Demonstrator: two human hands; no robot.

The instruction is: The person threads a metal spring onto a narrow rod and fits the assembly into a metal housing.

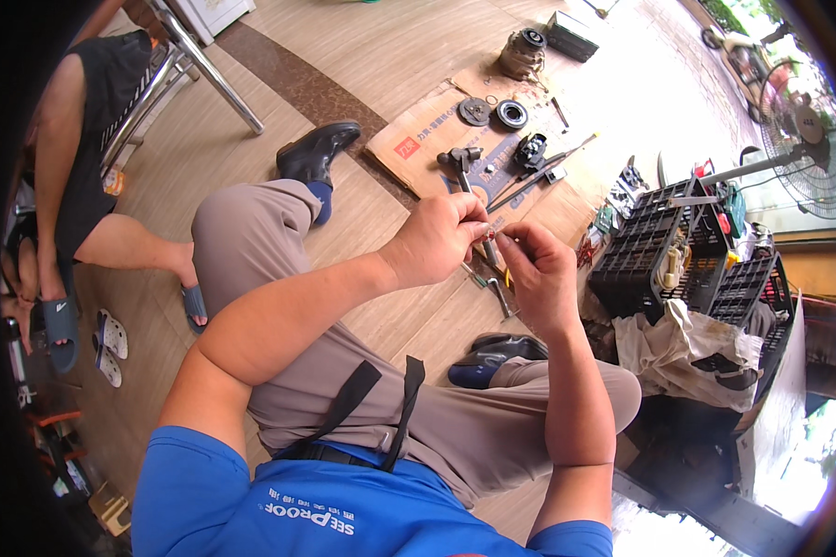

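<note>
1. Near the centre of the frame, our left hand (437, 237) is clenched in a pinch, thumb and fingers closed on one end of a small, thin, pale piece (495, 226); it is too small for us to tell what it is.
2. Our right hand (541, 274) meets it from the right, fingertips closed on the other end of the same small piece, so both hands hold it in the air above our knees, just above the floor tools.
3. Directly below the hands, on the light wooden plank floor (251, 158), lie a couple of slim metal hand tools (497, 292), partly hidden by our fingers.
4. Further up the frame, a flattened brown cardboard sheet (427, 130) carries a dark metal hammer-like tool (462, 162), two round dark metal discs (492, 113), a small black mechanical part (530, 150) and a grey motor housing (522, 53).
5. To the right stand black plastic slatted crates (664, 251) filled with tools, beside a crumpled white cloth (669, 343).
6. At the far left another person sits by a metal-legged chair (209, 74).
7. We judge the main risk to be dropping the piece: so light a pinch could slip, and it would be hard to find among the loose tools and floor seams. Pulling the hands apart unevenly might also bend it.
</note>
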